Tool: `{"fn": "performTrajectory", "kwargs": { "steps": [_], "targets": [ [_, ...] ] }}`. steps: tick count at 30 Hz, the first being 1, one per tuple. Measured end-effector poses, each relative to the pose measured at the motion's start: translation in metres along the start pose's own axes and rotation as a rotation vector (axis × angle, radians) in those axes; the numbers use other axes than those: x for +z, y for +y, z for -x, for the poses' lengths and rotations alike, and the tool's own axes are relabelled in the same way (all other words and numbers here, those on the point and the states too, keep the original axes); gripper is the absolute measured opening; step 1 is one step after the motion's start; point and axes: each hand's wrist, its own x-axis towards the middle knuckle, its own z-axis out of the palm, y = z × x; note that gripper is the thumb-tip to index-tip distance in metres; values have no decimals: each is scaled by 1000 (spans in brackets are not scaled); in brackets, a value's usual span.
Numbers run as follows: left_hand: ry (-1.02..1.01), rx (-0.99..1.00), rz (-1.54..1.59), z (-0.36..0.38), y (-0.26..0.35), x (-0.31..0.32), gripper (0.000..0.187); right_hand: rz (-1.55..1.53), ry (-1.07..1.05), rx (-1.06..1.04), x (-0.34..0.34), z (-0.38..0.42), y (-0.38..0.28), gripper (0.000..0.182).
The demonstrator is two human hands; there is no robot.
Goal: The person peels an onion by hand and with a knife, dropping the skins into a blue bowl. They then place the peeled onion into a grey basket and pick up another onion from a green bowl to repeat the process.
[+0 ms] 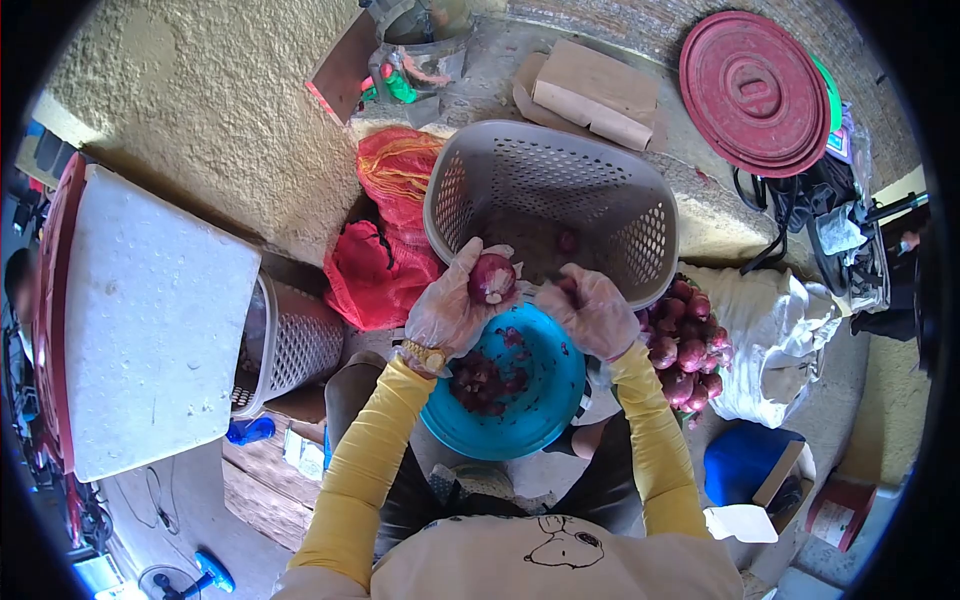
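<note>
A red onion (pixel 492 279) rests in my left hand (pixel 450 305), which wears a clear plastic glove, its fingers curled round the onion. My right hand (pixel 590 312), gloved the same way, is closed just to the right of it, with something small and dark at its fingertips that I cannot make out. Below both hands, a blue basin (pixel 550 420) holds dark red onion skins (pixel 482 382). Beyond them stands a grey perforated basket (pixel 560 150) with one onion (pixel 568 241) inside. Several red onions (pixel 692 352) lie in a pile right of my right hand.
A red mesh sack (pixel 375 275) lies left of the basket. At the right are a white sack (pixel 765 335) and a blue container (pixel 745 462). Cardboard (pixel 597 90) and a round red lid (pixel 757 92) lie at the back. A white foam board (pixel 155 325) stands at the left.
</note>
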Motion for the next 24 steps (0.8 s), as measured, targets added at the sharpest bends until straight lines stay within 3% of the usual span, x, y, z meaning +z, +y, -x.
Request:
{"fn": "performTrajectory", "kwargs": {
  "steps": [2, 4, 5, 6, 9, 11, 12, 14, 15, 17, 18, 20, 24],
  "targets": [
    [15, 184, -319, 4, -7, 4, 50, 177, -151, 81, 0, -4, -12, 56],
    [-81, 60, -192, -3, -3, -9, 48, 253, -68, 13, 10, -7, -18, 65],
    [-177, -61, -63, -6, -2, -15, 46, 202, -143, 105, 9, -10, -23, 66],
    [-177, -63, -62, -4, -3, -12, 46, 151, -216, 196, 7, -13, -28, 67],
    [-197, -10, -129, 1, -5, -7, 37, 182, -184, 130, 11, -11, -19, 68],
    [-220, 725, -1348, 1, -10, -15, 40, 223, -151, 76, 14, -10, -13, 67],
    [-220, 722, -1347, -5, -12, -22, 40, 264, -117, 20, 16, -10, -12, 67],
    [-138, 233, -788, -18, -11, -37, 52, 259, -128, 30, 14, -10, -14, 67],
    [-138, 232, -788, -14, -9, -32, 52, 255, -138, 37, 14, -10, -15, 66],
    [-231, 349, -1200, 0, -1, -12, 45, 276, -117, -2, 17, -8, -9, 66],
    [-231, 348, -1200, 3, -2, -9, 45, 300, -95, -43, 17, -7, -7, 65],
    [-342, 626, -1368, 6, -5, -7, 44, 273, -110, -11, 17, -7, -8, 65],
    [-266, 396, -1241, 2, -2, -12, 42, 216, -129, -3, 17, -7, -7, 63]
  ]
}}
